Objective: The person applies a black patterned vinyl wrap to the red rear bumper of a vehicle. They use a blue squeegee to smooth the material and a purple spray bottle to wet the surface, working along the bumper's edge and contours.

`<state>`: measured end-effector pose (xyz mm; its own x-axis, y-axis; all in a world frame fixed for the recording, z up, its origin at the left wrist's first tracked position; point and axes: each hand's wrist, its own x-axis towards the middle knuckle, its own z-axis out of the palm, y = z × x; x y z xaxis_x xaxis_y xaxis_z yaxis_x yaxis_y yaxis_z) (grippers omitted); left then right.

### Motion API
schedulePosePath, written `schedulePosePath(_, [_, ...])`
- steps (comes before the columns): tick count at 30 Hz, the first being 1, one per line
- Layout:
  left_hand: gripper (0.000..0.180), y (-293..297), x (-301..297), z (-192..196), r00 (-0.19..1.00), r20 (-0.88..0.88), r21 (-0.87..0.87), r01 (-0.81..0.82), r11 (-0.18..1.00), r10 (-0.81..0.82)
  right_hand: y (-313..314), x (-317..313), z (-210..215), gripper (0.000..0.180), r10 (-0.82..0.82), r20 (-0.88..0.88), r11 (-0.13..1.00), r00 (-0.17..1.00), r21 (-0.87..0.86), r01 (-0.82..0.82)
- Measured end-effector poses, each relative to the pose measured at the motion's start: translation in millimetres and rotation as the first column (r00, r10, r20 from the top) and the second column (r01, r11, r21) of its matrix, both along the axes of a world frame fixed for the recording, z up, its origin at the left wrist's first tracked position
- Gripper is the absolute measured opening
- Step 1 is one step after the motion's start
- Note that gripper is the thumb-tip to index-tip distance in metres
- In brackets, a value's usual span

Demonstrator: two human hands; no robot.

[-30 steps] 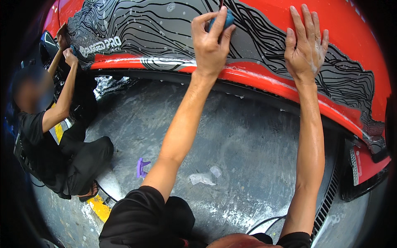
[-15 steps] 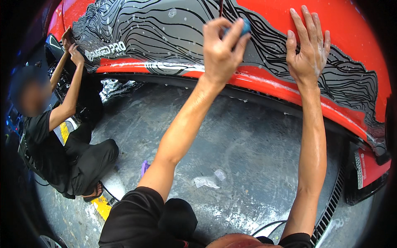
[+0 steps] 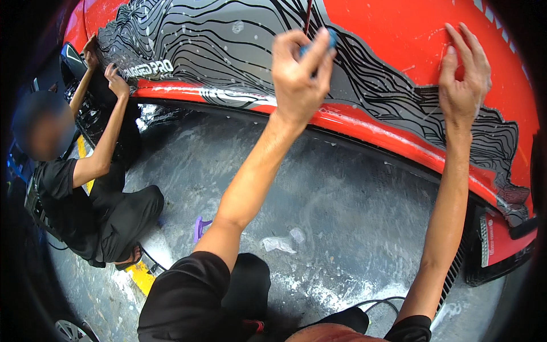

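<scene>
My left hand (image 3: 300,74) is closed round a small blue tool (image 3: 333,39), which looks like a squeegee but is mostly hidden and blurred. It works against the grey and black wavy-line decal (image 3: 228,45) on the lower side of a red car (image 3: 387,34), close to a vertical panel gap. Farther right, my right hand (image 3: 466,80) rests on the panel at the decal's upper edge. Its fingers are stretched out, and nothing is in it. Wet drops and foam streaks show on the decal and along the red sill (image 3: 364,125).
At the left a co-worker (image 3: 80,188) in black crouches, both hands at the decal's far end near a wheel (image 3: 122,131). On the wet grey floor lie a purple object (image 3: 200,228) and crumpled clear film (image 3: 279,244). A red mud flap (image 3: 504,242) hangs at the right.
My right hand has slid right along the panel, its fingers drawn closer together. My left hand has shifted slightly left and down with the blue tool. The co-worker's nearer hand has moved slightly right.
</scene>
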<state>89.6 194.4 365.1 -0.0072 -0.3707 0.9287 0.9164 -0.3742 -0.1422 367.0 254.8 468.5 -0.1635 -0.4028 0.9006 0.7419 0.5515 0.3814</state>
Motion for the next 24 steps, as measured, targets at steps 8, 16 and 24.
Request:
schedulePosePath(8, [0.016, -2.2, -1.2, 9.7, 0.998, -0.004, -0.014, -0.063, 0.998, 0.063, 22.2, 35.8, 31.9, 0.036, -0.05, 0.021, 0.999, 0.999, -0.004, 0.05])
schedulePosePath(16, [0.047, 14.5, -17.6, -28.0, 0.988, -0.136, -0.131, 0.06, 0.99, -0.078, 12.3, 24.0, 30.3, 0.039, -0.094, -0.02, 0.996, 0.995, -0.003, 0.094])
schedulePosePath(24, [0.056, 3.3, -8.2, -24.4, 0.99, -0.089, -0.202, 0.093, 0.975, -0.112, 18.5, 29.5, 26.4, 0.045, -0.093, -0.023, 0.991, 0.995, -0.094, 0.09])
